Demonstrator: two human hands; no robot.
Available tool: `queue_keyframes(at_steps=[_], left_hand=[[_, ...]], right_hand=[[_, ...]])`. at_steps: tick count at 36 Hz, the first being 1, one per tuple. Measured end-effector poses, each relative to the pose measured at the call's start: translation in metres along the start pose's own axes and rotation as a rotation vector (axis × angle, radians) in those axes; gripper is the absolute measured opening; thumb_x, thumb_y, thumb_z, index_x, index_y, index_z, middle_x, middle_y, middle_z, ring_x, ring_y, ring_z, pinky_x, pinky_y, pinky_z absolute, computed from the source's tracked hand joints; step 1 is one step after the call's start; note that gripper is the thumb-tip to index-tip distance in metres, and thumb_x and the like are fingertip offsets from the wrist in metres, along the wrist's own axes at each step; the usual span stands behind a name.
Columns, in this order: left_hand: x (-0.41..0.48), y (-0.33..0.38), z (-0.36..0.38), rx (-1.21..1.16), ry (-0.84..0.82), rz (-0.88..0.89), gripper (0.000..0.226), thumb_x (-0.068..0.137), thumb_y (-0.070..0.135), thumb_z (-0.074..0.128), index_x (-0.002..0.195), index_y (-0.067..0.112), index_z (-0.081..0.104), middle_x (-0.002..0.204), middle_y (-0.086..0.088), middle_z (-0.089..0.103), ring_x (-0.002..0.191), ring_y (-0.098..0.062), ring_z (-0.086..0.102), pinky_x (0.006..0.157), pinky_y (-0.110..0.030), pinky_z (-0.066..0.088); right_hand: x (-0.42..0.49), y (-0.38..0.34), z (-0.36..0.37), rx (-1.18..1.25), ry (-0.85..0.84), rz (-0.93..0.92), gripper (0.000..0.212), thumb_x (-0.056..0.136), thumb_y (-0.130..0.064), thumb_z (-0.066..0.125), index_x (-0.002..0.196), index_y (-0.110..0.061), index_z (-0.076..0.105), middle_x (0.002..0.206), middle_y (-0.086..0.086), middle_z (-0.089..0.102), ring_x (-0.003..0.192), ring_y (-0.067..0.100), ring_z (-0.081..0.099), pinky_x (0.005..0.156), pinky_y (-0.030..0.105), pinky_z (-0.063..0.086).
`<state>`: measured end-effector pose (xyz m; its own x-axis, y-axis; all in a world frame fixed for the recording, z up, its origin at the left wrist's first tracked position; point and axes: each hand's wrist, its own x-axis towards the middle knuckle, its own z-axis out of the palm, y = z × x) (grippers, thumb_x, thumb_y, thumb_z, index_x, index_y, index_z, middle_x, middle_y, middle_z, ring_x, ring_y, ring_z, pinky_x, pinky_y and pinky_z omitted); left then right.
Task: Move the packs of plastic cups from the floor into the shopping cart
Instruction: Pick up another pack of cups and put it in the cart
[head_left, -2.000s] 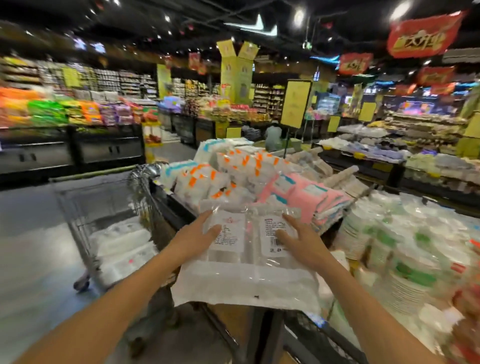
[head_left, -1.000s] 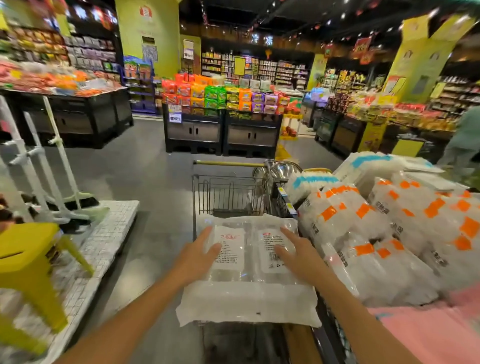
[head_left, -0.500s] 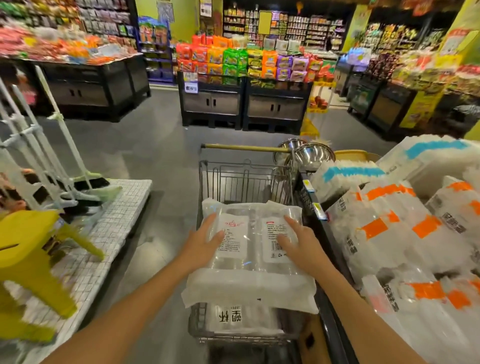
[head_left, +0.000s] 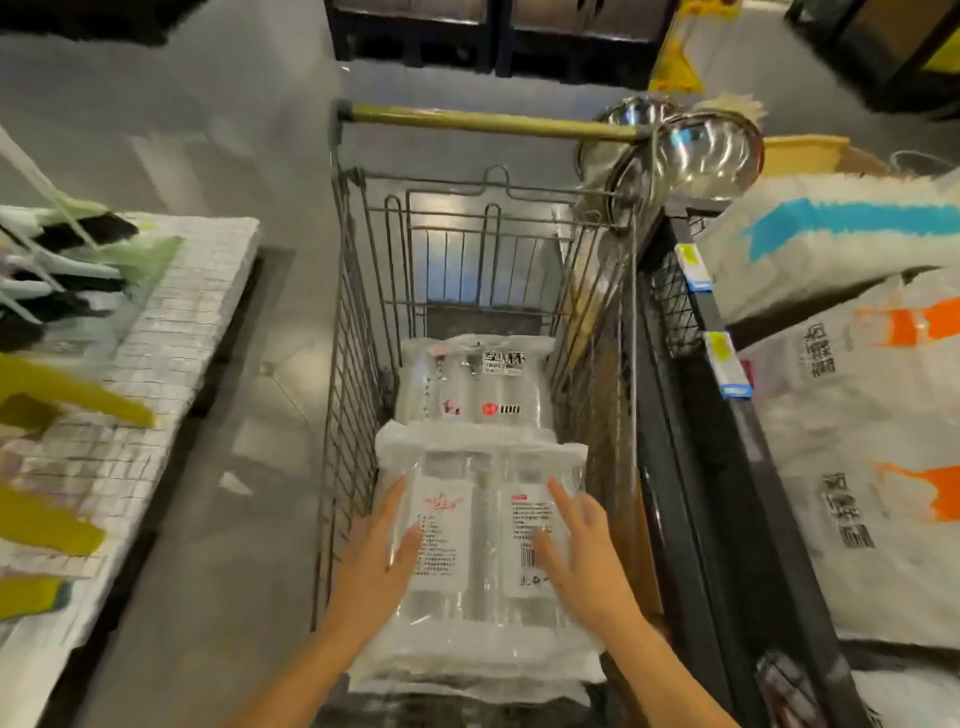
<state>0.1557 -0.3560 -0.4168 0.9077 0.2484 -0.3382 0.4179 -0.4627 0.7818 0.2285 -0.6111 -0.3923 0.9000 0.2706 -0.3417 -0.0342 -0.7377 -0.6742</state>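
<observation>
A clear pack of plastic cups (head_left: 480, 525) with two white printed labels lies inside the near end of the wire shopping cart (head_left: 353, 312). My left hand (head_left: 371, 566) lies flat on its left side and my right hand (head_left: 582, 561) on its right side, fingers straight and spread. A second pack of cups (head_left: 478, 384) lies deeper in the cart basket, partly under the far edge of the first. I cannot tell whether the near pack rests on the one below or is carried by my hands.
A black display bin (head_left: 675, 415) piled with large white packs (head_left: 857, 441) stands tight against the cart's right side. Steel bowls (head_left: 691, 150) hang over the far right corner. A low white platform (head_left: 171, 322) with yellow stools (head_left: 52, 395) is to the left across a strip of grey floor.
I turned from the display to the cart and looked down. The pack between my hands went from chest height above the cart down into the basket.
</observation>
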Motion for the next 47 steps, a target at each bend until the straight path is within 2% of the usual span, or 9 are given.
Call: queue_keyframes(at_steps=[7,11,15,18,20,23,34,39,47], left_hand=[[0.003,-0.06,0.042,0.024,-0.011,-0.134,0.062,0.1,0.045,0.041,0.144,0.067,0.002,0.152,0.009,0.024,0.139,-0.011,0.029,0.115,-0.041,0.026],[0.006,-0.066,0.048,0.029,-0.006,-0.144,0.059,0.101,0.046,0.038,0.143,0.067,0.003,0.137,0.018,0.024,0.12,0.001,0.023,0.108,-0.037,0.029],[0.008,-0.062,0.05,0.051,-0.01,-0.149,0.058,0.1,0.047,0.037,0.142,0.067,0.003,0.134,0.014,0.024,0.11,-0.004,0.041,0.096,-0.03,0.036],[0.009,-0.052,0.044,0.092,-0.048,-0.189,0.06,0.1,0.046,0.036,0.142,0.066,-0.002,0.126,0.003,0.032,0.091,-0.005,0.053,0.08,-0.028,0.047],[0.007,-0.046,0.038,0.143,-0.118,-0.223,0.061,0.101,0.048,0.034,0.144,0.062,-0.006,0.134,0.0,0.03,0.091,-0.004,0.053,0.082,-0.035,0.051],[0.002,-0.026,0.02,0.334,-0.206,-0.25,0.063,0.099,0.057,0.029,0.151,0.053,-0.007,0.16,-0.008,0.003,0.139,-0.034,0.035,0.107,-0.053,0.036],[0.024,0.128,-0.067,0.819,-0.162,0.046,0.06,0.097,0.058,0.025,0.148,0.03,0.038,0.138,0.002,0.049,0.124,-0.019,0.049,0.097,-0.034,0.043],[0.026,0.216,-0.097,0.874,-0.046,0.216,0.054,0.097,0.054,0.035,0.144,0.029,0.044,0.137,0.0,0.053,0.125,-0.021,0.05,0.102,-0.04,0.04],[0.014,0.305,-0.116,0.911,0.018,0.433,0.058,0.095,0.059,0.035,0.143,0.028,0.044,0.133,-0.001,0.053,0.12,-0.021,0.053,0.1,-0.039,0.043]], right_hand=[[0.011,0.051,0.067,0.053,-0.089,0.107,0.06,0.099,-0.06,0.039,0.142,-0.072,0.0,0.163,-0.017,-0.016,0.153,0.018,0.011,0.117,0.036,0.025],[0.013,0.056,0.075,0.063,-0.093,0.156,0.062,0.099,-0.054,0.045,0.147,-0.066,0.007,0.163,-0.018,-0.011,0.116,-0.02,0.044,0.093,-0.003,0.031],[0.018,0.053,0.073,0.067,-0.159,0.195,0.062,0.102,-0.047,0.045,0.153,-0.053,0.011,0.163,-0.013,-0.013,0.096,-0.042,0.031,0.071,-0.012,0.024],[0.017,0.05,0.069,0.036,-0.164,0.18,0.062,0.1,-0.054,0.043,0.149,-0.062,0.006,0.162,-0.019,-0.018,0.116,-0.018,0.045,0.095,0.0,0.024],[0.017,0.053,0.069,0.01,-0.161,0.16,0.063,0.099,-0.057,0.042,0.145,-0.067,0.0,0.161,-0.019,-0.022,0.149,0.01,0.018,0.114,0.024,0.019],[0.013,0.045,0.054,-0.105,-0.191,0.13,0.062,0.096,-0.068,0.034,0.137,-0.074,-0.013,0.162,-0.015,-0.025,0.154,0.02,-0.004,0.122,0.048,0.019],[0.035,-0.063,-0.085,-0.503,-0.053,-0.015,0.06,0.102,-0.05,0.039,0.155,-0.022,0.03,0.163,0.011,0.02,0.149,0.029,0.022,0.115,0.039,0.033],[0.04,-0.107,-0.154,-0.609,0.051,-0.109,0.046,0.097,-0.049,0.042,0.133,-0.023,0.051,0.133,0.004,0.051,0.117,0.029,0.054,0.092,0.042,0.05],[0.007,-0.158,-0.243,-0.636,0.154,-0.161,0.041,0.1,-0.047,0.04,0.126,-0.017,0.053,0.122,0.008,0.055,0.111,0.031,0.057,0.088,0.044,0.05]])
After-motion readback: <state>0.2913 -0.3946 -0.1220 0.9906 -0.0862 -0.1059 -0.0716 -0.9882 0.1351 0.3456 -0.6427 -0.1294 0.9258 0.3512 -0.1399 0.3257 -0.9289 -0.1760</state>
